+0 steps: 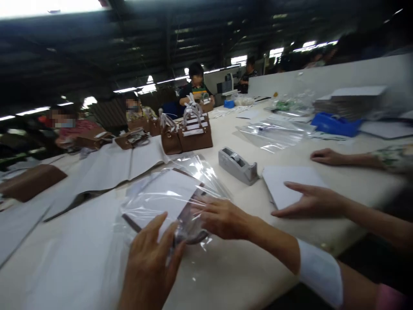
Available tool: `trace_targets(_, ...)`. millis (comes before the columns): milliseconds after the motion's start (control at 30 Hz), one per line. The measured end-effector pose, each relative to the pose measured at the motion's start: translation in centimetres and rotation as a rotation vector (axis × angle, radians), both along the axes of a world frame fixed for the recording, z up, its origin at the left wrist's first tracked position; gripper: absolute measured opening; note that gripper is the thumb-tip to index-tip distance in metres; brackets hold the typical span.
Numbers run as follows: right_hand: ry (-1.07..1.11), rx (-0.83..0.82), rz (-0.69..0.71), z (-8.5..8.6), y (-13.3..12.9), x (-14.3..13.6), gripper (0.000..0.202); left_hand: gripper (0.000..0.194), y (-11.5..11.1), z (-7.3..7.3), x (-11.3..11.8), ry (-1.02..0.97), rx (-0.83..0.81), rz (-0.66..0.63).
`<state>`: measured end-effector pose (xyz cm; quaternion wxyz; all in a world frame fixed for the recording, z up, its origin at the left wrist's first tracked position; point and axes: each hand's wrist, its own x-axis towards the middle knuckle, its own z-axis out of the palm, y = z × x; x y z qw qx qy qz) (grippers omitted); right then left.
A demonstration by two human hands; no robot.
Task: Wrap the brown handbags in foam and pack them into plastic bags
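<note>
A clear plastic bag (pixel 145 189) lies on the table in front of me, with a white sheet (pixel 174 193) and something brown inside it. My left hand (pixel 151 254) rests on the bag's near left edge, its fingers spread. Across from it, my right hand (pixel 226 217) has its fingers pressed together and curled on the bag's right side, over a grey-brown part. Its fingertips are blurred against the shiny film. Just beyond the bag stands a grey tape dispenser (pixel 238 165).
Another person's hands (pixel 316 201) are at the right, one by a stack of white sheets (pixel 290 183). Brown handbags (pixel 195 133) stand beyond the bag. White sheets (pixel 80 245) cover the left. A blue dispenser (pixel 337 125) and loose plastic (pixel 274 133) lie farther right.
</note>
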<state>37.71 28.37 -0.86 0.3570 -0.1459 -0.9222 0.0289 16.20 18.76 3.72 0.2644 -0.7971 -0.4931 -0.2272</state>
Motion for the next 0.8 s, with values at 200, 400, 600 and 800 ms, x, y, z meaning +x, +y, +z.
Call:
trace_targets(200, -0.107, -0.082, -0.448, -6.6, -7.0, 13.6, 0.033, 0.035, 2.4, -3.9, -3.1, 0.079, 0.204, -0.063)
trace_targets(400, 0.162, -0.349, -0.500, -8.2, -9.2, 15.5, 0.024, 0.040, 1.4, -1.9, -1.1, 0.070, 0.197, -0.033)
trace_targets(600, 0.817, -1.839, -0.147, -6.3, -7.2, 1.1, 0.060, 0.010, 2.1, 1.8, 0.9, 0.013, -0.038, 0.009)
trace_targets(800, 1.047, -1.900, 0.076, -1.6, -2.6, -5.9, 0.053, 0.022, 4.3, 7.3, 2.5, -0.237, -0.255, 0.076)
